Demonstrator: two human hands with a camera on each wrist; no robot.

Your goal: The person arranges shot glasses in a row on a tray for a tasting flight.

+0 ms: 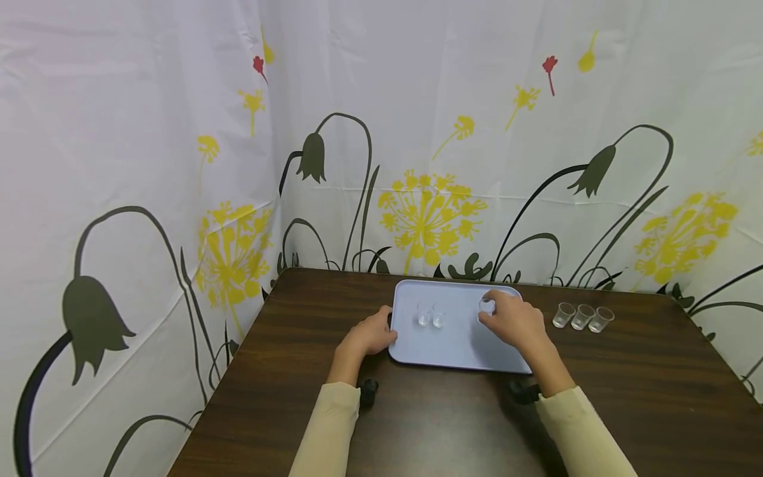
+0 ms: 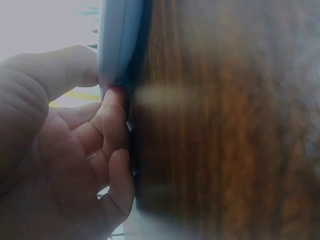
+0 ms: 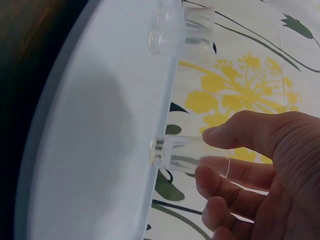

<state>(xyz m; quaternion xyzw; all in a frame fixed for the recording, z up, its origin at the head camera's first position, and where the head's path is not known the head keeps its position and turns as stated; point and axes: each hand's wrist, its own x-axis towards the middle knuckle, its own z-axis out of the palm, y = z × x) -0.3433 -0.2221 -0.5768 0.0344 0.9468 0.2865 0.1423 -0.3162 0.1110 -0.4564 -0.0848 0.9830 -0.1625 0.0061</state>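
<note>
Right of centre, pinching clear cup [image 3: 186, 154] in right hand [image 1: 515, 323]; tray [image 1: 459, 341] in left hand [image 1: 369, 333].
Might topple standing cups [image 1: 424, 319] by tugging, or tip held one releasing aslant.

On a dark table [image 1: 441, 424] before a flower-printed curtain [image 1: 417, 86], the left hand [image 1: 369, 333] grips the left rim of a pale tray [image 1: 444, 346] bearing two clear cups [image 1: 424, 317], the right hand [image 1: 514, 320] pinches a third cup [image 1: 486, 307] over its right half, and three more cups [image 1: 583, 318] stand farther right.
</note>
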